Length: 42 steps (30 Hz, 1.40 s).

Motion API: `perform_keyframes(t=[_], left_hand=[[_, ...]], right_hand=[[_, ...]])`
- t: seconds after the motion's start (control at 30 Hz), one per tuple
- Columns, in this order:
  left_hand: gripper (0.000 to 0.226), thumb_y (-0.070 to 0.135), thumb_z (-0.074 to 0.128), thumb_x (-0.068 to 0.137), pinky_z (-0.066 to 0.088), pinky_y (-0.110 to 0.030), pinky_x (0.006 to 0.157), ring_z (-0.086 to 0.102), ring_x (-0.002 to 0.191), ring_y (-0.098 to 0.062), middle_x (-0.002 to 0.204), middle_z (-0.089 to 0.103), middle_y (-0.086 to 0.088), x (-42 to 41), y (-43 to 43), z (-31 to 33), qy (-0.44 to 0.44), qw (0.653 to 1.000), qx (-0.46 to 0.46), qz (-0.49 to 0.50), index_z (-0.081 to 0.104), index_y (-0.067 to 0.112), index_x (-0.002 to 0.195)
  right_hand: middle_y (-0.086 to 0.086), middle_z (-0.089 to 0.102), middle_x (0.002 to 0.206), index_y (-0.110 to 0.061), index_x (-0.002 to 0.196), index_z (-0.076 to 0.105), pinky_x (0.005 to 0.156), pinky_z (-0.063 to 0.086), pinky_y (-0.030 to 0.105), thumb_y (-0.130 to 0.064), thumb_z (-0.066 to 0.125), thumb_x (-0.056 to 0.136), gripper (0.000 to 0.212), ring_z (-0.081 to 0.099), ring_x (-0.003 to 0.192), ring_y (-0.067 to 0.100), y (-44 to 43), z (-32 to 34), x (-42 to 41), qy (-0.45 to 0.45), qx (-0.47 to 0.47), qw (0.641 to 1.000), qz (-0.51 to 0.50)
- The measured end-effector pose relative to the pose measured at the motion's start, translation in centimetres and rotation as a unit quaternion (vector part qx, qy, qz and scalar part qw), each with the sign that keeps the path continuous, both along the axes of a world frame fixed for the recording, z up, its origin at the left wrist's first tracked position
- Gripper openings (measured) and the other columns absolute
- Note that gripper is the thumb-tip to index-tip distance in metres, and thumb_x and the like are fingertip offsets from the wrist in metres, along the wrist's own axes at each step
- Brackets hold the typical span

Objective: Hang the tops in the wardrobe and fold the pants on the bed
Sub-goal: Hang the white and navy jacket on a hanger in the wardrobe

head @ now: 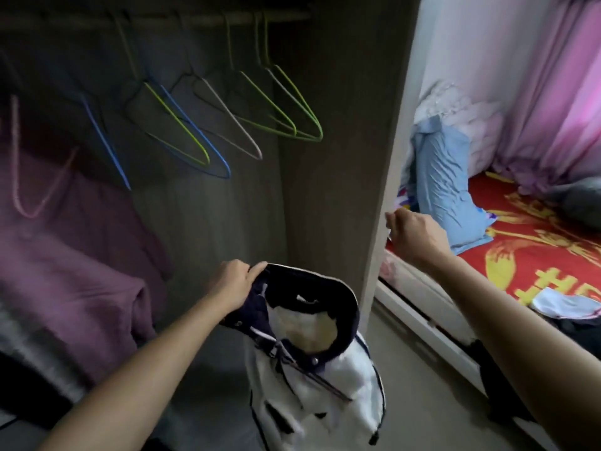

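Nearest, holding a white top (312, 369) by the rim of its navy hood in the left hand (232, 281), with fingers curled over that rim and the rest of the garment hanging below and to the right of the hand. Not on a hanger yet, so judged mid-step on this one top. Further out, reaching with the right hand (413, 237) to the front edge of the wardrobe side panel (383, 157), with fingers curled; cannot tell whether gripping that edge or closed on nothing. Above and beyond the left hand, plenty of bare hangers (201, 125) on the rail (195, 19), green, blue and pale. Left of that hand, one purple garment (81, 271) apparently hung inside, probably a top done, though blurred. Beyond the right hand, looking onto the bed (536, 255): a blue pillow (445, 190), then a white piece of clothing (566, 307) and a dark piece (582, 333) just beside it, neither looking folded, so likely the pants left to do. Cannot name those two pieces, cut off by the right forearm and the frame edge. Cannot make out the wardrobe's lower left either, dark and smeared.
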<state>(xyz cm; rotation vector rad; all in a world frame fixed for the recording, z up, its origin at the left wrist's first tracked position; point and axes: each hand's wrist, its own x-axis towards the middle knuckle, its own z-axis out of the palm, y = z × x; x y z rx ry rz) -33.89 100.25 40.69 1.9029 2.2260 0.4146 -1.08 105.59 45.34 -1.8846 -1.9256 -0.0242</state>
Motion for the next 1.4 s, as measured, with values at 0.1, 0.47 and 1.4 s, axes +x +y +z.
perform_keyframes(t=[0.1, 0.47, 1.4], left_hand=[[0.061, 0.053, 0.047, 0.099, 0.045, -0.043, 0.064, 0.062, 0.072, -0.04, 0.069, 0.062, -0.021, 0.1, 1.5, 0.4, -0.063, 0.994, 0.078, -0.04, 0.038, 0.016, 0.051], [0.065, 0.04, 0.058, 0.097, 0.026, -0.039, 0.052, 0.041, 0.047, -0.037, 0.042, 0.026, 0.0, -6.9, 6.8, 6.2, -0.185, 0.93, 0.312, -0.062, 0.022, 0.018, 0.048], [0.042, 0.053, 0.05, 0.088, 0.044, -0.025, 0.036, 0.062, 0.048, -0.021, 0.063, 0.059, 0.002, -8.3, 8.1, 6.9, 0.244, 0.853, 0.402, -0.225, 0.078, 0.022, 0.093]], right_hand=[[0.011, 0.065, 0.085, -0.017, 0.084, 0.057, 0.07, 0.049, 0.038, -0.048, 0.039, 0.103, 0.041, 0.066, 0.087, 0.035, 1.0, 0.3, -4.7, 0.007, -0.036, 0.996, 0.084], [0.0, 0.06, 0.074, -0.02, 0.074, 0.052, 0.07, 0.044, 0.034, -0.035, 0.051, 0.103, 0.032, 0.061, 0.079, 0.024, 3.4, -6.6, -17.0, 0.135, -0.201, 0.953, 0.184], [0.021, 0.073, 0.108, -0.001, 0.113, 0.073, 0.091, 0.057, 0.044, -0.035, 0.069, 0.09, 0.041, 0.071, 0.097, 0.032, 11.6, 3.9, -10.6, 0.571, -0.522, 0.578, 0.259]])
